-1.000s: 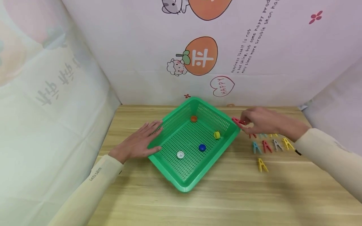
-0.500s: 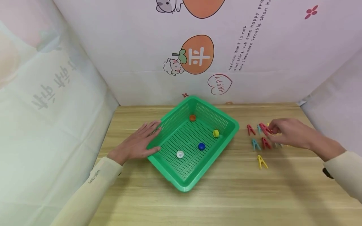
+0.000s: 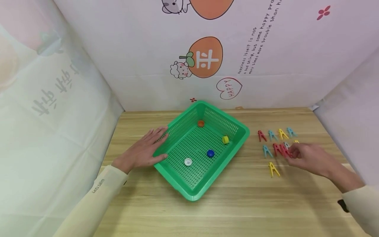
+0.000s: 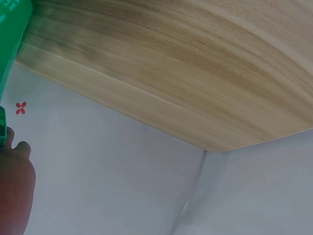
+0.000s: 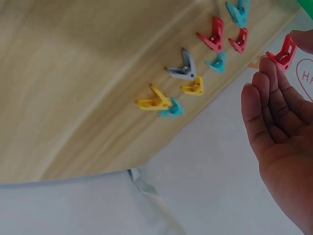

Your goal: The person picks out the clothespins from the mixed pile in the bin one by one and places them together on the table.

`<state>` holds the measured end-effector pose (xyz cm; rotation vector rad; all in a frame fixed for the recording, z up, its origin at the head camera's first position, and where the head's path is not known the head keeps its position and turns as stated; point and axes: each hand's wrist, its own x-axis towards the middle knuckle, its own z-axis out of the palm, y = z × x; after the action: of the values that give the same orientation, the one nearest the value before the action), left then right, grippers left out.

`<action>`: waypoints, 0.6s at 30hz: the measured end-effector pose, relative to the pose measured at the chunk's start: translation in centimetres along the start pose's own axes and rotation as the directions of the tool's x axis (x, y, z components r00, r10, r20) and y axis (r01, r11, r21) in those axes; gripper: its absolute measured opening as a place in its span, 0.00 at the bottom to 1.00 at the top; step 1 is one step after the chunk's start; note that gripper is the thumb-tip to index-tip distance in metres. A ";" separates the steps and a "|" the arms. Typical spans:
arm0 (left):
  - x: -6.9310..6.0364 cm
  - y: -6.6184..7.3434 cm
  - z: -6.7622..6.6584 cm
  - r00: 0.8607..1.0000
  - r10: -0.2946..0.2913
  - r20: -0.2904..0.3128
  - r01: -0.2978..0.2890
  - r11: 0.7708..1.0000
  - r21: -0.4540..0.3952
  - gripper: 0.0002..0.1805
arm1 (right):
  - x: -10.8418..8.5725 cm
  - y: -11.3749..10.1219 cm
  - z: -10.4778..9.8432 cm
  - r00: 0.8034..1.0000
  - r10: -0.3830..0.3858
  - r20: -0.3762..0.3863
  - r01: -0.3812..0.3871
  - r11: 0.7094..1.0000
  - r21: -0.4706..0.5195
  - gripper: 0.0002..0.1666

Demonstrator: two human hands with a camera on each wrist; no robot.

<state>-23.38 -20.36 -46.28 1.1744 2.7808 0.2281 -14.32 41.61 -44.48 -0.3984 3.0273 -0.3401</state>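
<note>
Near the right side of the table, my right hand (image 3: 309,159) pinches a red clothespin (image 3: 285,150) between thumb and fingers. This clothespin (image 5: 284,55) also shows at the fingertips in the right wrist view. It hangs over or beside a second red clothespin (image 3: 277,149) in the group on the table. My left hand (image 3: 145,149) rests with straight, spread fingers on the left rim of a green plastic basket (image 3: 219,173). Inside the basket lie an orange cap (image 3: 201,123), a yellow cap (image 3: 225,140), a blue cap (image 3: 210,153) and a white cap (image 3: 188,162).
Several clothespins stand in loose rows right of the basket, among them a blue one (image 3: 267,151), a grey one (image 5: 184,67) and a yellow one (image 3: 273,169) nearest me. A printed cloth wall (image 3: 165,89) borders the wooden table (image 3: 225,214).
My right hand has moved right from the basket's right corner to above the clothespins, then slightly toward me, still pinching the red clothespin. The left hand stays on the rim.
</note>
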 end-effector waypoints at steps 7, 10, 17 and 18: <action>0.0 0.1 0.0 1.000 0.003 -0.011 -0.003 1.000 -0.003 0.48 | -1.6 0.3 2.5 0.998 0.056 0.009 -0.056 0.997 0.049 0.18; -0.1 0.1 0.0 1.000 0.004 -0.014 -0.004 1.000 -0.003 0.48 | -2.2 0.4 3.4 0.998 0.057 -0.006 -0.057 0.997 0.061 0.17; -0.1 0.2 0.0 1.000 0.000 -0.018 0.000 1.000 -0.009 0.48 | -3.0 0.5 4.8 0.993 0.112 0.021 -0.114 0.989 0.099 0.15; -0.1 0.2 -0.1 1.000 -0.003 -0.014 0.003 1.000 -0.008 0.48 | -3.1 0.5 4.9 0.992 0.119 0.031 -0.122 0.987 0.102 0.16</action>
<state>-23.22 -20.28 -46.18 1.1709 2.7910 0.2472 -11.02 41.90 -49.24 -0.2091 2.9756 -0.4773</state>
